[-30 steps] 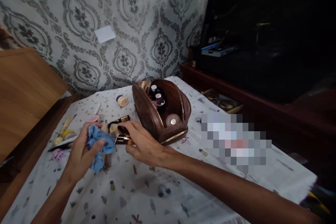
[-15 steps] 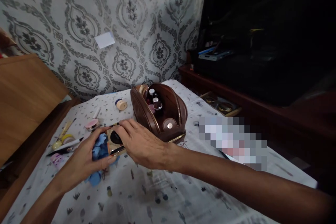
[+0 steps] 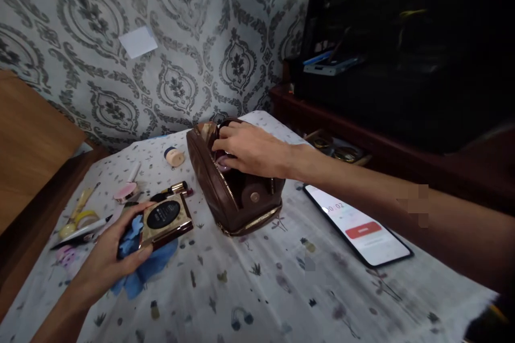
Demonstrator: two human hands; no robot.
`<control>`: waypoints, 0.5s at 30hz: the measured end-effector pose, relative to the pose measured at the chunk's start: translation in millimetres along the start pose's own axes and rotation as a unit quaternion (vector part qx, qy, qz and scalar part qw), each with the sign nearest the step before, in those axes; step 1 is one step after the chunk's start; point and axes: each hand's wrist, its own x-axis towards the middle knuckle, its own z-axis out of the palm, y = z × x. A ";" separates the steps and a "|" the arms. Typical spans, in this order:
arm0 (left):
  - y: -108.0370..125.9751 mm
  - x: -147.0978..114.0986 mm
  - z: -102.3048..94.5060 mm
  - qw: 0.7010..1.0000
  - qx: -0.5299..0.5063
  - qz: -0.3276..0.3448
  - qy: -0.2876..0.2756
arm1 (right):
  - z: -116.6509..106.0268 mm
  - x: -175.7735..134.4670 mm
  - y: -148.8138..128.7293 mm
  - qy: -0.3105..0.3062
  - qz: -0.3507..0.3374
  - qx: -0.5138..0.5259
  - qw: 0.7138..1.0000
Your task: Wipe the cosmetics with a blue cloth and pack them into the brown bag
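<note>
My left hand point(image 3: 108, 253) grips a gold makeup compact point(image 3: 166, 221) with a black oval label, thumb along its near edge. Under the compact and against that hand are blue petal-like pieces point(image 3: 155, 265), apparently fabric; whether the hand also holds them I cannot tell. Inside the unzipped brown cosmetic bag point(image 3: 213, 187) reaches my right hand point(image 3: 253, 147), thumb and fingers apart. It covers most of the contents, and some fingertips are hidden. A pinkish round item point(image 3: 222, 164) shows beside its thumb. A black-and-gold tube point(image 3: 177, 188) lies between the compact and the bag.
A phone point(image 3: 362, 230) with a lit screen lies right of the bag. To the left are a pink round compact point(image 3: 125, 192), a beige bottle with dark cap point(image 3: 174, 157), a white pen-like tube point(image 3: 86, 230) and a yellow ring point(image 3: 86, 220). Patterned cloth point(image 3: 249, 284) covers the table.
My right hand has left the gold compact and moved up and right into the bag. My left hand keeps the compact, now tilted with its label showing fully.
</note>
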 end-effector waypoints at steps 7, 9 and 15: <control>0.8 8.4 10.2 0.999 -0.032 -0.013 -0.011 | 16.2 8.0 19.5 -0.043 0.040 -0.123 0.991; -8.4 11.1 12.4 0.999 -0.024 0.000 -0.025 | 14.0 6.9 21.6 -0.066 0.033 -0.127 0.989; -15.2 13.3 21.8 1.000 -0.005 0.003 -0.023 | 10.2 3.5 31.8 -0.070 0.029 -0.104 0.992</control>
